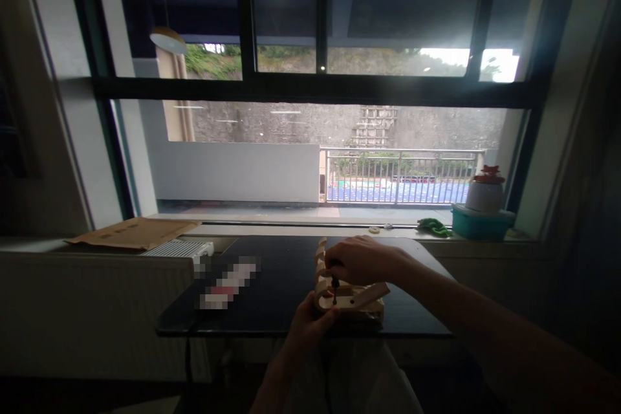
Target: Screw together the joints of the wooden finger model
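Observation:
A pale wooden piece with a curved end and a scalloped row rising behind it stands near the front edge of the dark table. My left hand grips its curved left end, thumb along the near face. From the right, my right hand reaches over the top, its fingers closed round a small dark screwdriver. The screwdriver points down, its tip at the near face of the wood. A flat wooden arm slants up to the right. The right fingertips are partly hidden.
The black table stands before a large window. A blurred-out flat object lies on its left. A brown envelope rests at the left of the sill; a green cloth and a teal box bearing a white pot stand at the right.

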Tool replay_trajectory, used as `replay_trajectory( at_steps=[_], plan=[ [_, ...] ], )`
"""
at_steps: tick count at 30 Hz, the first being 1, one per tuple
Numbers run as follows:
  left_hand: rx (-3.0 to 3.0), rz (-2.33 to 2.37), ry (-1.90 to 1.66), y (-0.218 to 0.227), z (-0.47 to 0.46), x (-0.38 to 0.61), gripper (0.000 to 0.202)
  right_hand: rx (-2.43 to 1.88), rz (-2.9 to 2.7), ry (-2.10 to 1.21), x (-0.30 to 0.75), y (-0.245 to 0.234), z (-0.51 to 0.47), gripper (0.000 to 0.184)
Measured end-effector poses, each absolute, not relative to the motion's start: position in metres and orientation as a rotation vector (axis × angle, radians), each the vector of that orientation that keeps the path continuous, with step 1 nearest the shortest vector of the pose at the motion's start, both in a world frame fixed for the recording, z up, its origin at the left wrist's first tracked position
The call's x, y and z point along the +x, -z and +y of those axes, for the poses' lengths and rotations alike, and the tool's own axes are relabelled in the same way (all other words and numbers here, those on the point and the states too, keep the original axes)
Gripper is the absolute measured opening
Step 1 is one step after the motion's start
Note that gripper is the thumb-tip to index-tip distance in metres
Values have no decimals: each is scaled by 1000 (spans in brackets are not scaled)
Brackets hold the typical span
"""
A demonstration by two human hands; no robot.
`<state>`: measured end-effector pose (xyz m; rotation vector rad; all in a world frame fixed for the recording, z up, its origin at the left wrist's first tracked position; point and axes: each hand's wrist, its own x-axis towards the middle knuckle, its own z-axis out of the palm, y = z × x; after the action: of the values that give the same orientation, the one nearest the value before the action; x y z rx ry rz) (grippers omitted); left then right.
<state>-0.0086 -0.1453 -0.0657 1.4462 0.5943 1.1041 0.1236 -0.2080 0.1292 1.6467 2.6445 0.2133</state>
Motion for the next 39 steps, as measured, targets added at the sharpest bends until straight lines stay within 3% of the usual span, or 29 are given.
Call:
replay_trajectory(
  at_steps=[14,26,39],
  plan=[
    [1485,628,-1104,65,-148,-10,36,1853,2597,-296,125,-107,-202,33],
    [1477,593,-1087,71,-144,-9,35,1660,2651,-176,125,-132,-208,25],
    [1526,606,-1122,76,-140,-9,34,1958,2628,-301,129,-99,-203,31]
  ],
)
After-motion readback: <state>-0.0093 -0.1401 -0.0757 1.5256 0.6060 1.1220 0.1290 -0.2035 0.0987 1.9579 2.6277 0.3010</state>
